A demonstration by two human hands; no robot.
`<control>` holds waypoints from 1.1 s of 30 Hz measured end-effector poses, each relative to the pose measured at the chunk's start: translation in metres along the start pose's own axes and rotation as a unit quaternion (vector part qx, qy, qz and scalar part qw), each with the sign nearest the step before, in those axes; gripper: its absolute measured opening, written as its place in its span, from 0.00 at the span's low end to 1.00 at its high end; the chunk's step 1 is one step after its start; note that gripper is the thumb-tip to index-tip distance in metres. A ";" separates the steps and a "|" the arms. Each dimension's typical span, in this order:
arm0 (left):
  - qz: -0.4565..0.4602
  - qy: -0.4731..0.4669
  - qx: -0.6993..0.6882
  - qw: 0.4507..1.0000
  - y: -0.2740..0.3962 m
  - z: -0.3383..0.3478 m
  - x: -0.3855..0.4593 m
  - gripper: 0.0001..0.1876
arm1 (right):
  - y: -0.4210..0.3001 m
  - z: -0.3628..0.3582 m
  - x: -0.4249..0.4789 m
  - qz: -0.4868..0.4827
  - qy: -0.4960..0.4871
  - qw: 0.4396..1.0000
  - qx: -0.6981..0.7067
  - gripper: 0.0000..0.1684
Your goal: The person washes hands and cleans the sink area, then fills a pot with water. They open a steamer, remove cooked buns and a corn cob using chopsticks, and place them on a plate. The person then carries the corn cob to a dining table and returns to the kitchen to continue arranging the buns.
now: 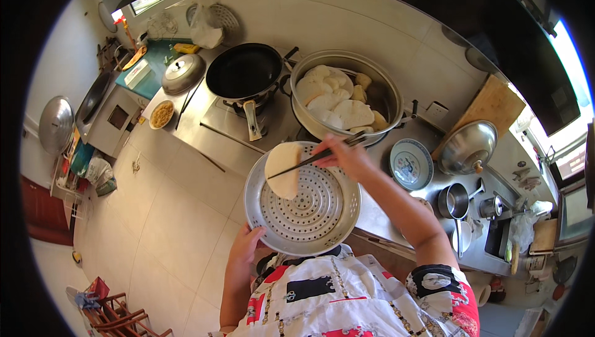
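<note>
With my left hand (247, 243) I grip the near left rim of a round perforated metal steamer tray (302, 216). My right hand (341, 155) holds dark chopsticks (320, 154), their tips at a pale steamed bun or bread piece (282, 169) over the tray's far left part. Whether the piece rests on the tray or is lifted, I cannot tell. Beyond my right hand, a large metal steamer pot (395, 104) on the stove holds several white pieces of the same kind (353, 114) and some yellowish lumps (363, 80).
A black wok (244, 72) sits on the left burner, its handle pointing towards me. Left of it are a domed metal lid (182, 74) and a bowl of yellowish food (162, 114). On the right counter stand a patterned bowl (411, 165), a saucepan (453, 201) and a leaning domed lid (467, 148).
</note>
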State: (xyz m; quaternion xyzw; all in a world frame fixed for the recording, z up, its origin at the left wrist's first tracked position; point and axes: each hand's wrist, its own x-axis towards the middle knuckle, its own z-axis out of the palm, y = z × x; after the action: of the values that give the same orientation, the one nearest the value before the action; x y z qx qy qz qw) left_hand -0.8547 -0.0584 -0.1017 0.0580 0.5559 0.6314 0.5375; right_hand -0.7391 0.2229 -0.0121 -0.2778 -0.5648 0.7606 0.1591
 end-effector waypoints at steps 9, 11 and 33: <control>0.021 0.049 -0.050 0.997 -0.007 -0.014 -0.008 0.14 | -0.059 -0.045 -0.015 -0.095 0.040 0.987 -0.122 0.25; 0.008 0.031 -0.051 0.998 -0.003 -0.011 -0.010 0.14 | -0.082 -0.084 -0.023 -0.138 0.094 0.986 0.007 0.32; -0.023 0.001 0.060 0.998 0.002 -0.017 0.033 0.18 | -0.047 -0.198 0.051 -0.016 0.278 0.960 -0.031 0.33</control>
State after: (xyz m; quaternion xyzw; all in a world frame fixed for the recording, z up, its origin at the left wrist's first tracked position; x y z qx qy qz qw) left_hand -0.8814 -0.0442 -0.1236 0.0769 0.5944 0.5847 0.5468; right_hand -0.6638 0.4189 -0.0216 -0.4739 -0.5262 0.6326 0.3136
